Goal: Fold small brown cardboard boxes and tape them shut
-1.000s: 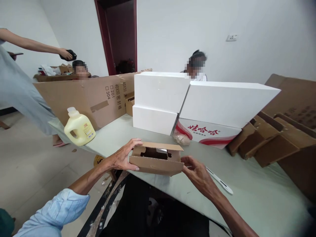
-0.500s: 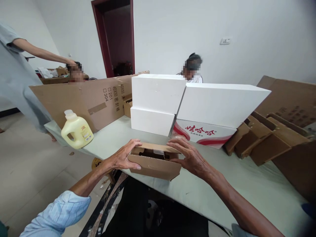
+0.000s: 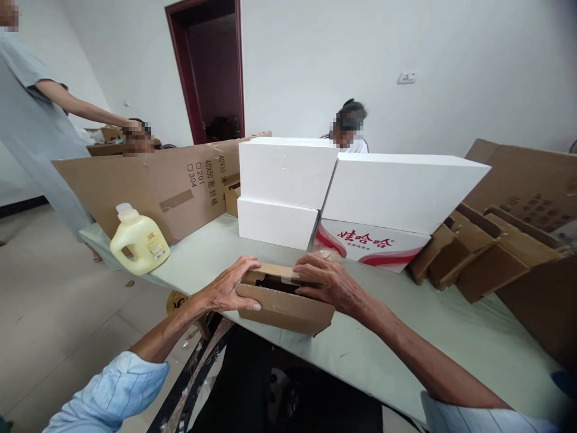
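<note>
A small brown cardboard box lies at the table's near edge, its slotted opening facing up. My left hand grips its left end, thumb on the near panel and fingers over the far side. At the right end, my right hand curls over the far panel with its fingertips at the opening. Those fingertips are partly hidden, so I cannot tell how far inside they reach. Behind the box stand white boxes in a stack, with a red-and-white printed carton low on the right.
A yellow jug stands on the left of the pale green table. Behind it rises a large cardboard sheet. Folded brown cartons lean at the right. One person stands at left; another person is behind the boxes.
My right hand has slid leftward along the box, its fingers now over the opening. My left hand keeps its hold. The standing person at left has shifted slightly.
</note>
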`<state>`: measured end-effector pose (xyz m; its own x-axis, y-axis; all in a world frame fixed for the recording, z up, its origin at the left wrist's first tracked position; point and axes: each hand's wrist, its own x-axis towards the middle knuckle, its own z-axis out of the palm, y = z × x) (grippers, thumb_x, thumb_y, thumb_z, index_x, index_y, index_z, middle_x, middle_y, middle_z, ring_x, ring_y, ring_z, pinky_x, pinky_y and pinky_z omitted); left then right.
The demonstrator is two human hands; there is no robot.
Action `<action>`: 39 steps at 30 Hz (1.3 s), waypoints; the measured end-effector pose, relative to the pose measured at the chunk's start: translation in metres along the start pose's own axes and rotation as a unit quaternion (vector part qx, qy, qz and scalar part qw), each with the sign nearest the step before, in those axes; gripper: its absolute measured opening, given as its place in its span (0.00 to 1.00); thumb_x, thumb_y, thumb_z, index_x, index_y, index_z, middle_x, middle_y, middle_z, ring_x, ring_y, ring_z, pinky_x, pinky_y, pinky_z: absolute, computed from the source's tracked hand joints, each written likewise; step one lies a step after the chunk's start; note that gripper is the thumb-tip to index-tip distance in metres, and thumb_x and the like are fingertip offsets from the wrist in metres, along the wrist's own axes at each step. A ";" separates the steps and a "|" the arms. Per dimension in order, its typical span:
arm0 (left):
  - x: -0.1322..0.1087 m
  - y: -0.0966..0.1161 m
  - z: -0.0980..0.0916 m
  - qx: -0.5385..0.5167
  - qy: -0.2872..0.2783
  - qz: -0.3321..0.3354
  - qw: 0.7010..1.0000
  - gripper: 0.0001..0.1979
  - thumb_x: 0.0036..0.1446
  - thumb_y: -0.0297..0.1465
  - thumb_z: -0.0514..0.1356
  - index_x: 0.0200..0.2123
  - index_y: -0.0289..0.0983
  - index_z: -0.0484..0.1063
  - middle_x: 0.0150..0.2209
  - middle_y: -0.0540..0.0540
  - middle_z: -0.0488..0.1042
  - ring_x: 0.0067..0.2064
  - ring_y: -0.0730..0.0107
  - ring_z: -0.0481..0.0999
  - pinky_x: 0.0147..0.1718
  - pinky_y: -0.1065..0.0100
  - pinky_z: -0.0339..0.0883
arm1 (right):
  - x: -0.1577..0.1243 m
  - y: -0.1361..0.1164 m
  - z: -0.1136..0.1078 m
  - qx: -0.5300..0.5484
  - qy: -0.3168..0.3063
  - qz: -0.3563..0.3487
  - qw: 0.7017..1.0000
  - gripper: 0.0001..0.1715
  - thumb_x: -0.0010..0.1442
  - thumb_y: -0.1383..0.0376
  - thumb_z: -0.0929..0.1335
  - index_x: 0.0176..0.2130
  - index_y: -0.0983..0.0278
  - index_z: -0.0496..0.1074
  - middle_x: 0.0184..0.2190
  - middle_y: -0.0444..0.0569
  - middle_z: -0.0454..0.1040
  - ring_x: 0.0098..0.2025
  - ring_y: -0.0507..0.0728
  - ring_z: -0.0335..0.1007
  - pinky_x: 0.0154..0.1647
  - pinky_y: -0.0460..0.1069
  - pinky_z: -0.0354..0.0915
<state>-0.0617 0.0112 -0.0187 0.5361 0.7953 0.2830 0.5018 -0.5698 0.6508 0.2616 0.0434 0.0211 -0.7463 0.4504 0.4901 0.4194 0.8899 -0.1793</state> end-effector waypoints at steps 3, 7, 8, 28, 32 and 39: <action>0.000 -0.001 0.000 -0.004 0.001 -0.002 1.000 0.43 0.53 0.47 0.75 0.67 0.43 0.64 0.72 0.34 0.60 0.71 0.41 0.65 0.66 0.45 0.66 | 0.001 0.000 0.004 0.028 0.030 -0.007 0.999 0.15 0.76 0.56 0.66 0.45 0.60 0.79 0.44 0.53 0.78 0.42 0.59 0.75 0.43 0.54 0.73; -0.001 0.001 -0.001 -0.015 -0.001 -0.001 1.000 0.40 0.56 0.46 0.73 0.67 0.43 0.64 0.72 0.34 0.59 0.71 0.42 0.64 0.67 0.45 0.64 | 0.002 -0.002 0.009 0.084 0.063 0.020 0.994 0.21 0.78 0.56 0.63 0.38 0.60 0.80 0.40 0.53 0.79 0.39 0.57 0.75 0.39 0.51 0.71; -0.001 0.002 -0.002 -0.019 -0.001 0.001 1.000 0.39 0.57 0.46 0.73 0.66 0.42 0.64 0.72 0.34 0.60 0.72 0.42 0.64 0.67 0.45 0.63 | 0.002 -0.003 0.010 0.102 0.072 0.034 0.992 0.21 0.77 0.55 0.64 0.37 0.60 0.79 0.39 0.52 0.79 0.38 0.57 0.75 0.38 0.51 0.70; 0.001 -0.008 0.011 0.092 0.090 0.138 0.982 0.15 0.75 0.33 0.56 0.57 0.38 0.78 0.63 0.35 0.74 0.64 0.57 0.74 0.62 0.53 0.72 | 0.000 -0.010 0.019 0.211 0.110 0.174 0.956 0.21 0.70 0.54 0.68 0.30 0.63 0.76 0.27 0.46 0.75 0.30 0.54 0.69 0.31 0.48 0.62; 0.003 -0.004 0.013 0.119 0.077 0.123 0.982 0.13 0.73 0.34 0.57 0.54 0.38 0.78 0.64 0.35 0.73 0.65 0.54 0.72 0.63 0.51 0.70 | -0.001 -0.008 0.022 0.220 0.113 0.201 0.948 0.20 0.68 0.55 0.68 0.29 0.63 0.76 0.26 0.45 0.73 0.29 0.54 0.67 0.31 0.48 0.60; 0.003 -0.005 0.017 0.148 0.046 0.104 0.982 0.16 0.74 0.33 0.56 0.58 0.41 0.78 0.64 0.37 0.72 0.64 0.54 0.70 0.63 0.49 0.68 | -0.005 0.001 0.031 0.258 0.132 0.253 0.923 0.20 0.65 0.52 0.70 0.29 0.63 0.79 0.26 0.45 0.73 0.29 0.54 0.66 0.30 0.48 0.60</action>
<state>-0.0505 0.0131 -0.0329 0.5909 0.6627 0.4601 0.5710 -0.7464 0.3419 0.2499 0.0442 -0.0077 -0.3419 0.8456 0.4100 0.3279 0.5162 -0.7912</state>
